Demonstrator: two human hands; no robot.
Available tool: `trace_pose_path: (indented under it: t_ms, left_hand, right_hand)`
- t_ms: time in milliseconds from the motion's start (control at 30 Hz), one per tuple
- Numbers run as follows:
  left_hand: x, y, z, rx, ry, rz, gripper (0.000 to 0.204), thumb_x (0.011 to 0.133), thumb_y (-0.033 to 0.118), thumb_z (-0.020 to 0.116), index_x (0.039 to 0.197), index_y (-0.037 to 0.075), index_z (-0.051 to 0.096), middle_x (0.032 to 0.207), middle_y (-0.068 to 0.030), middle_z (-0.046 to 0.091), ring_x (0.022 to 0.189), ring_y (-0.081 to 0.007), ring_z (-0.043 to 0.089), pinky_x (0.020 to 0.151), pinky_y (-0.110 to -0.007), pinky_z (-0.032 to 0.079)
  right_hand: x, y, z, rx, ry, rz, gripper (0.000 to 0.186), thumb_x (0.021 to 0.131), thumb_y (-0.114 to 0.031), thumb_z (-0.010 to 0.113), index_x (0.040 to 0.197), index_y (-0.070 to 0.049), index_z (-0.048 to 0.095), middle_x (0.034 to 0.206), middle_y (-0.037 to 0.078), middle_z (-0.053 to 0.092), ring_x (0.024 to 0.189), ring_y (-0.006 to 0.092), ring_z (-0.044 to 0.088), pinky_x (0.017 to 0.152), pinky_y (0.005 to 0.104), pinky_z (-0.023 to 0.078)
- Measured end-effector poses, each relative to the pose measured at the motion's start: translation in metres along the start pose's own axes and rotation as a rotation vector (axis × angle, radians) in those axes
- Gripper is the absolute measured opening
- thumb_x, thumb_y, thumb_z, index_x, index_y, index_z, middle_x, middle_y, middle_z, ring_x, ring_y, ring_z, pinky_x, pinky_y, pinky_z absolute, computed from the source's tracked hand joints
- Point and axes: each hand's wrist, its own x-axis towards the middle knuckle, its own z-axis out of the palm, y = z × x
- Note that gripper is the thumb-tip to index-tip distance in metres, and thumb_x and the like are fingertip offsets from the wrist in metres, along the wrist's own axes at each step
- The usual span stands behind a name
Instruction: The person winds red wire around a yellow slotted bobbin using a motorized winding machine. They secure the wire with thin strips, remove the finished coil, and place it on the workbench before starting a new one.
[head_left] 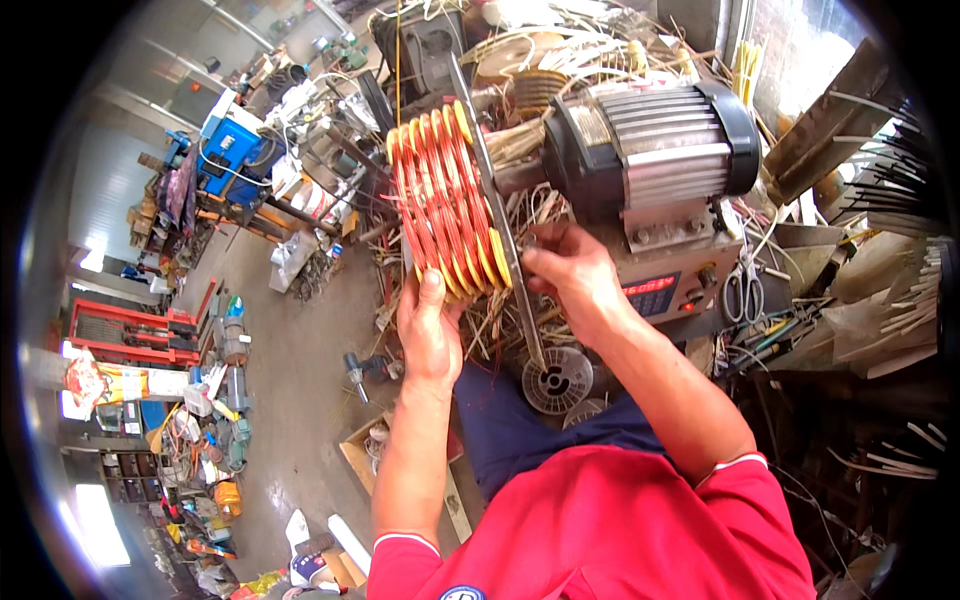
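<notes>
A yellow grooved winding former (501,258) wound with copper wire (440,205) is mounted beside a long flat metal bar (500,215). My left hand (430,330) grips the former's lower end, with the thumb on the near side and the other fingers mostly hidden beneath. On the bar's other side, my right hand (575,275) is closed, thumb and fingers drawn together close to the bar. Whatever those fingers may hold is hidden. A shaft joins the bar to the electric motor (665,145) of the winding machine, whose control panel (655,290) sits just beyond my right hand.
Scissors (743,290) hang at the panel's right side. Wire spools (557,380) are below the bar, near my legs. A cordless drill (362,375) lies on the floor to the left. Cut strips and scraps (590,50) crowd the bench behind the motor.
</notes>
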Motion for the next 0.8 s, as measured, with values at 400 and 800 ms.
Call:
trace_pose_path:
  t_ms: [400,800]
  left_hand:
    - [-0.001,0.012,0.006,0.032,-0.009,0.005,0.052,0.105,0.039,0.052,0.143,0.004,0.047,0.135,-0.0104,0.060,0.119,-0.0239,0.062,0.101,-0.043,0.051]
    - [0.053,0.115,-0.013,0.001,-0.250,0.048,0.056,0.105,0.030,0.048,0.148,-0.005,0.039,0.124,-0.0179,0.065,0.081,-0.0203,0.071,0.067,-0.029,0.058]
  right_hand:
    - [-0.010,-0.004,0.003,-0.316,-0.100,-0.151,0.043,0.086,-0.017,0.071,0.119,0.008,0.060,0.093,0.011,0.069,0.079,0.0137,0.063,0.073,0.0286,0.053]
    - [-0.008,-0.096,0.034,0.168,-0.270,-0.137,0.062,0.094,-0.005,0.063,0.147,0.004,0.034,0.115,0.017,0.064,0.092,0.0200,0.068,0.075,0.0289,0.059]
